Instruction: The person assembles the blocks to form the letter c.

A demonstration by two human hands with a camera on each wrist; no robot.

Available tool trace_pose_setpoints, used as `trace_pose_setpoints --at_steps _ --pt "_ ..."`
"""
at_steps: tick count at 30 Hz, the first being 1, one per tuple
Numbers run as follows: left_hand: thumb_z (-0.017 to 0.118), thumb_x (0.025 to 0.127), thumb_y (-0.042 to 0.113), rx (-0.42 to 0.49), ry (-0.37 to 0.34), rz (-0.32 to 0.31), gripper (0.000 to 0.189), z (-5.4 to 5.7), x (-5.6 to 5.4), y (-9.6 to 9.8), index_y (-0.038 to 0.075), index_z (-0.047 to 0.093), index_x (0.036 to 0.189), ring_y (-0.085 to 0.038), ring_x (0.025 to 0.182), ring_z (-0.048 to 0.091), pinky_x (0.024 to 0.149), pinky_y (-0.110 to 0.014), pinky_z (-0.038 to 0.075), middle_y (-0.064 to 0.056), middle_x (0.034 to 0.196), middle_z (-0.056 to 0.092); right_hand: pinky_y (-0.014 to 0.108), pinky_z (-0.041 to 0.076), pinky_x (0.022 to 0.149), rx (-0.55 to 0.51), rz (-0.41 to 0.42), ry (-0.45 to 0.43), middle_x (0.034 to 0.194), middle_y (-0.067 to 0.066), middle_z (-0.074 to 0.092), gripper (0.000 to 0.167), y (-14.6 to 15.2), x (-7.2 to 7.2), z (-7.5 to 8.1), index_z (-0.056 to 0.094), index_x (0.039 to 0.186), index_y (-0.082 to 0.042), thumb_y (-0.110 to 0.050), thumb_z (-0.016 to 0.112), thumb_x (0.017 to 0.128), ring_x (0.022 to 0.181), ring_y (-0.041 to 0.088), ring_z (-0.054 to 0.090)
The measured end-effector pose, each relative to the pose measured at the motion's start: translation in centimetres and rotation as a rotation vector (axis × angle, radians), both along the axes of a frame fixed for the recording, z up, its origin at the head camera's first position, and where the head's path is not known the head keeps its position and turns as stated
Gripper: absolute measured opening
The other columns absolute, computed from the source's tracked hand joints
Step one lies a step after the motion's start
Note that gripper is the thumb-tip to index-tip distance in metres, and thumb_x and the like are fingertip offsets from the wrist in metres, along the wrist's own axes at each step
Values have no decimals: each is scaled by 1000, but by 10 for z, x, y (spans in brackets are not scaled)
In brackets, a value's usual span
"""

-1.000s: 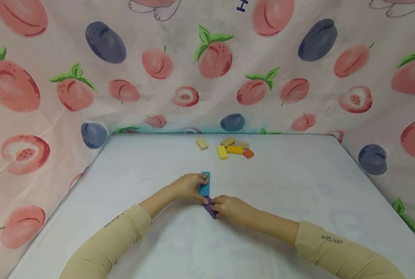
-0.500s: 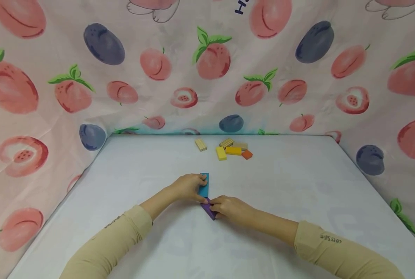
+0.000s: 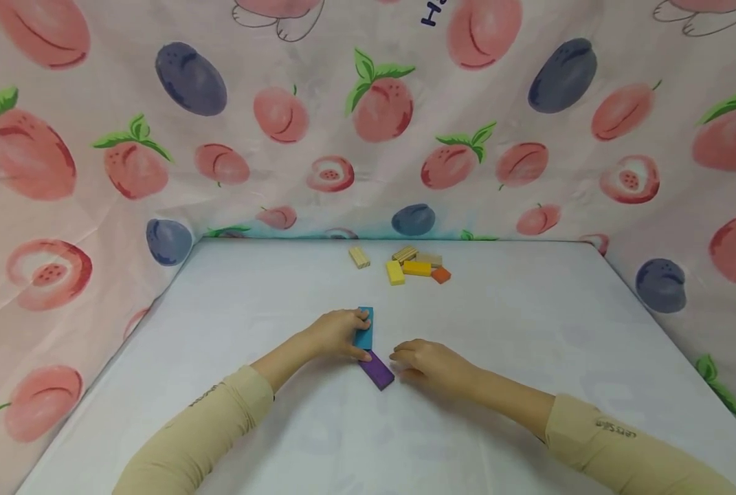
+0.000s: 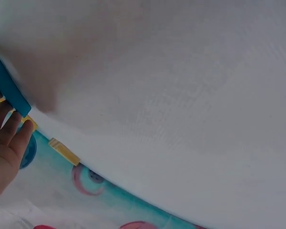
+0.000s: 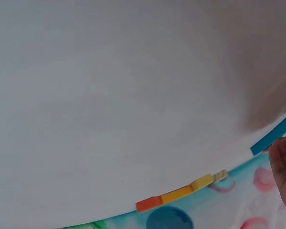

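Observation:
A blue rectangular block (image 3: 364,338) lies flat on the white table, its long side pointing away from me. My left hand (image 3: 335,333) holds it, with fingers over its far part and the thumb down at its near end. Slanting toward the right from that end is a purple block (image 3: 380,372), its upper corner right at the left thumb. Just right of the purple block, my right hand (image 3: 437,366) hovers with loosely bent fingers and nothing in them. In the left wrist view, the fingertips meet the side of the blue block (image 4: 8,86).
Toward the back stand several more blocks: a yellow block (image 3: 395,272), an orange-yellow block (image 3: 417,268), a red-orange block (image 3: 441,275) and plain wooden pieces, one wooden block (image 3: 359,257) apart on the left. A fruit-print cloth (image 3: 368,185) walls the table's back and sides.
My right hand has let go of the purple block and drawn back to the right, exposing more of it. The left hand stays at the blue block.

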State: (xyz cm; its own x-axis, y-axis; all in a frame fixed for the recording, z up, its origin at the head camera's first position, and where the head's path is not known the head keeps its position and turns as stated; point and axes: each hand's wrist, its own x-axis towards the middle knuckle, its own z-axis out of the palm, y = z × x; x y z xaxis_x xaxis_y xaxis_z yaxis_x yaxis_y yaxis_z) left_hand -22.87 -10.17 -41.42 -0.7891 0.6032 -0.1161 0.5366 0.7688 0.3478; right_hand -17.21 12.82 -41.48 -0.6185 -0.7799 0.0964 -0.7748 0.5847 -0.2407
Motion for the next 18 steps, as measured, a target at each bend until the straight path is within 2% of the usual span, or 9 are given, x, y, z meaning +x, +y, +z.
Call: trace_pose_setpoints --at_steps 9,18 --pt "79 72 43 2 6 -13 70 -3 -1 -4 1 58 125 -30 133 43 110 -42 36 -15 141 47 34 55 87 -31 -34 30 107 9 70 24 10 -14 2 67 109 -3 -10 68 86 102 24 65" --pt "77 74 44 -1 5 -14 72 -6 -1 -1 2 56 128 -29 135 40 111 -41 35 -13 143 45 38 54 88 -111 -190 24 104 12 70 23 10 -52 5 67 107 0 -7 67 86 100 27 66"
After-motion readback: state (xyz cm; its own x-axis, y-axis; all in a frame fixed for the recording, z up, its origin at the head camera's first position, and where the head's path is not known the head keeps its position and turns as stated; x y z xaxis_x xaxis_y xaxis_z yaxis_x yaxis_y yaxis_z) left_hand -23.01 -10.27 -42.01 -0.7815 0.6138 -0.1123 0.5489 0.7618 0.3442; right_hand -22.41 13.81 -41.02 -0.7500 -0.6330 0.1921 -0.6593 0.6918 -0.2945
